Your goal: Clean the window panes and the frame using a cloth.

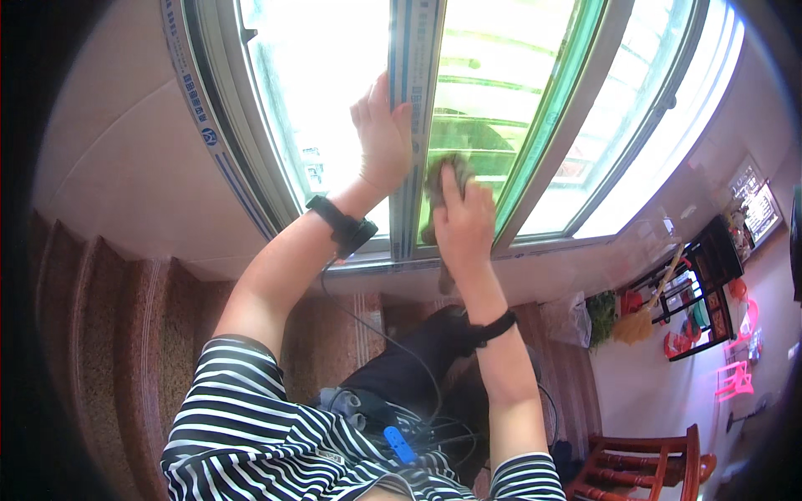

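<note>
A sliding window fills the top of the head view. My left hand (pixel 383 142) is up at the metal window frame (pixel 411 108), with the thumb against its near face and the fingers curled at its left edge. My right hand (pixel 466 219) presses a dark greyish-brown cloth (pixel 444 171) against the green-tinted glass pane (pixel 489 92), near its lower left part. Its index finger points up over the cloth and the other fingers are bent. Part of the cloth hangs below the hand, beside the frame.
Stone steps (pixel 117 334) descend at the left and below me. A wooden railing (pixel 639 463) stands at the lower right. Farther right are a broom (pixel 637 326), a pink plastic chair (pixel 733 381) and a dark shelf (pixel 710 275). Cables (pixel 393 338) hang between my arms.
</note>
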The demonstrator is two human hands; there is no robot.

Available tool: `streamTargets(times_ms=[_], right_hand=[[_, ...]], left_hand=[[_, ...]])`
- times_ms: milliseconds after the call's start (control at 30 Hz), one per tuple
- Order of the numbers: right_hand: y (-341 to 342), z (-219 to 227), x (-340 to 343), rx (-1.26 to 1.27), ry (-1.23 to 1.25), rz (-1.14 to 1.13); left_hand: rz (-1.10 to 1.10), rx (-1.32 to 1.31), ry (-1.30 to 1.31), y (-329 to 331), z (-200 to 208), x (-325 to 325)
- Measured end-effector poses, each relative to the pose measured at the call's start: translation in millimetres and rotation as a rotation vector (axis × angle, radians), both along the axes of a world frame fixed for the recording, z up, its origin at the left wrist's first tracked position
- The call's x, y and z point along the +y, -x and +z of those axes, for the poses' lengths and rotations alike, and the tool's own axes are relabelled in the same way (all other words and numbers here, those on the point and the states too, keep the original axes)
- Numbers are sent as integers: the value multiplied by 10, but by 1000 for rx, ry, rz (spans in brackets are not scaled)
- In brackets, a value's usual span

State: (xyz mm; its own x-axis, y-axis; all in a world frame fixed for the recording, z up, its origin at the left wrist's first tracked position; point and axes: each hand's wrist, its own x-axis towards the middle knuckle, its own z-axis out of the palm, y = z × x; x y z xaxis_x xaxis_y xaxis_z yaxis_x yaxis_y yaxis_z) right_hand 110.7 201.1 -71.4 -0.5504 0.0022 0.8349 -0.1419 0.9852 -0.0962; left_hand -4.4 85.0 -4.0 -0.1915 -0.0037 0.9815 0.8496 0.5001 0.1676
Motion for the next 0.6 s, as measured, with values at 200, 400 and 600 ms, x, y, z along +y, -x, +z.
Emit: streamTargets(times_ms=[200, 400, 600], right_hand=[[170, 386, -19, 104, -66, 45], [6, -346, -20, -115, -69, 35], [76, 153, -47, 71, -45, -41]], left_hand=[[20, 42, -9, 55, -5, -11], [-3, 64, 6, 39, 16, -23], [-40, 47, -31, 56, -40, 26]])
